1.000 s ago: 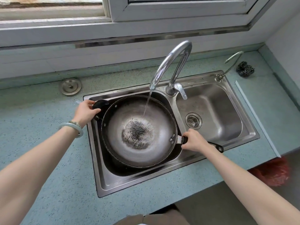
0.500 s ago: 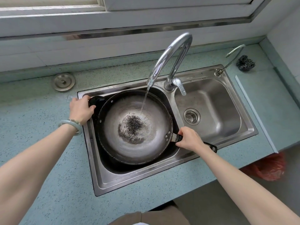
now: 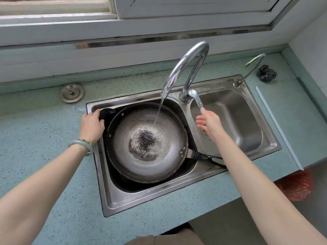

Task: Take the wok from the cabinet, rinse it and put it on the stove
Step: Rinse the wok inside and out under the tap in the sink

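A round metal wok (image 3: 146,140) with a dark scorched patch in its middle lies in the left basin of the steel double sink (image 3: 159,197). Water runs from the curved tap (image 3: 185,68) onto the wok's far inner wall. My left hand (image 3: 92,126) grips the wok's small black helper handle at the basin's left rim. The long black handle (image 3: 205,157) lies free across the divider, partly hidden by my right forearm. My right hand (image 3: 208,121) hovers over the right basin with fingers spread, its fingertips just below the tap's lever (image 3: 196,99).
A steel drain cover (image 3: 71,92) sits on the blue-green speckled counter behind left of the sink. A thin second tap (image 3: 251,68) and a dark steel scourer (image 3: 266,74) are at the back right. A red plastic bag (image 3: 295,186) hangs below the counter's right edge.
My right hand has let go of the wok's long handle and risen up to the tap lever. My left hand stays on the helper handle, and water keeps running.
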`<move>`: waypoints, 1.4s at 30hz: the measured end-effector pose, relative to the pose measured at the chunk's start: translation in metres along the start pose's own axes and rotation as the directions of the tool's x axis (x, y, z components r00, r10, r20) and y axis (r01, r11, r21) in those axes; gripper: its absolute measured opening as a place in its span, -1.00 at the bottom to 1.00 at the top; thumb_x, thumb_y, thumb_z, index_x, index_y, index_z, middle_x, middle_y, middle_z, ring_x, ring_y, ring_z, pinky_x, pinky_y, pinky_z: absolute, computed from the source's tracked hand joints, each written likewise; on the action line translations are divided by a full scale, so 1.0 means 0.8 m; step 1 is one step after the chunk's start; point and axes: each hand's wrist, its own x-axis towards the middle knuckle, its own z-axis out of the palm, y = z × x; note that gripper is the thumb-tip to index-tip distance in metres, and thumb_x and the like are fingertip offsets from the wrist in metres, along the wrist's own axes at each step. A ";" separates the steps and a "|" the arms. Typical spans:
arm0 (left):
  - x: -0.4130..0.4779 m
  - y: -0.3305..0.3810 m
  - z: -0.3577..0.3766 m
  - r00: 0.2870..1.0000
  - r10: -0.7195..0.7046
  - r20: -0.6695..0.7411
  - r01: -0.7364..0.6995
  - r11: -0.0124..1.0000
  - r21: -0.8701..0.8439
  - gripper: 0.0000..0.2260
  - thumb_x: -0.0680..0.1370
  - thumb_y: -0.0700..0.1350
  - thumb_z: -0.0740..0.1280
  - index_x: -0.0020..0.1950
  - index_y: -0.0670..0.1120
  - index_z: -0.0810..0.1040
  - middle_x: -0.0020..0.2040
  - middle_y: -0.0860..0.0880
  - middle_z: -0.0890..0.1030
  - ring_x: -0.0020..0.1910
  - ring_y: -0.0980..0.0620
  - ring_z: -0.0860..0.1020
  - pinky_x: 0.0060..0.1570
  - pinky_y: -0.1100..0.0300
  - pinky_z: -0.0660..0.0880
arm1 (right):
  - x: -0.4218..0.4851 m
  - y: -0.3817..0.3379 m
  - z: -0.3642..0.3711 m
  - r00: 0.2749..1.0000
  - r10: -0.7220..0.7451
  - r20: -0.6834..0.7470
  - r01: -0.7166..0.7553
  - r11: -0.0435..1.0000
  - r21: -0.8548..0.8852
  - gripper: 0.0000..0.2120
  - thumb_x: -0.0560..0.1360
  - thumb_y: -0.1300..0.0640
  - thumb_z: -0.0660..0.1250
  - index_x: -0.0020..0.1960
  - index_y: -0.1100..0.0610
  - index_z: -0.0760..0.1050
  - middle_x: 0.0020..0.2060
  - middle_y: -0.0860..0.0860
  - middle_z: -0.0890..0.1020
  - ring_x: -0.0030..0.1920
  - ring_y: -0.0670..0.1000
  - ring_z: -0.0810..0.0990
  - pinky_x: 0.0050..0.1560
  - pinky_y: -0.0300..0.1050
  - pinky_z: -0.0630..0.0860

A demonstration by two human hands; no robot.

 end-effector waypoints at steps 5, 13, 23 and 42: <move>-0.001 -0.003 0.001 1.000 -0.013 0.008 0.014 1.000 -0.022 -0.58 0.58 -0.18 0.21 0.43 -0.27 0.33 0.22 -0.35 0.52 0.18 -0.36 0.38 0.24 -0.13 0.28 | 0.022 -0.025 0.022 0.995 0.096 -0.029 -0.086 0.966 0.245 -0.79 0.62 0.03 0.18 0.00 0.17 0.45 -0.22 0.09 0.57 -0.25 0.04 0.55 -0.16 -0.09 0.54; -0.004 -0.004 0.002 1.000 0.001 -0.015 -0.002 0.998 -0.060 -0.58 0.58 -0.19 0.22 0.43 -0.27 0.34 0.21 -0.36 0.52 0.18 -0.37 0.39 0.25 -0.12 0.27 | 0.028 -0.015 0.030 0.994 0.030 -0.107 -0.017 0.992 0.126 -0.83 0.62 0.08 0.18 0.00 0.16 0.47 -0.38 0.04 0.52 -0.49 -0.06 0.49 -0.47 -0.26 0.44; -0.004 -0.001 -0.001 1.000 -0.011 -0.001 0.011 0.998 -0.067 -0.58 0.59 -0.18 0.20 0.45 -0.25 0.33 0.22 -0.35 0.51 0.21 -0.36 0.38 0.26 -0.12 0.26 | 0.019 -0.021 0.014 0.991 0.035 -0.133 -0.065 0.971 -0.231 -0.68 0.54 -0.08 0.28 -0.25 0.14 0.42 -0.34 0.10 0.57 -0.45 0.03 0.51 -0.42 -0.15 0.48; 0.019 0.001 -0.004 0.977 -0.173 0.125 0.191 0.970 -0.149 -0.56 0.54 -0.12 0.32 0.36 -0.27 0.35 0.22 -0.34 0.52 0.27 -0.34 0.40 0.22 -0.08 0.39 | -0.056 0.088 -0.024 0.947 0.186 0.263 0.229 0.188 -0.955 -0.46 0.31 0.00 0.50 0.20 0.06 0.37 0.10 0.06 0.49 0.11 0.12 0.52 0.00 -0.02 0.48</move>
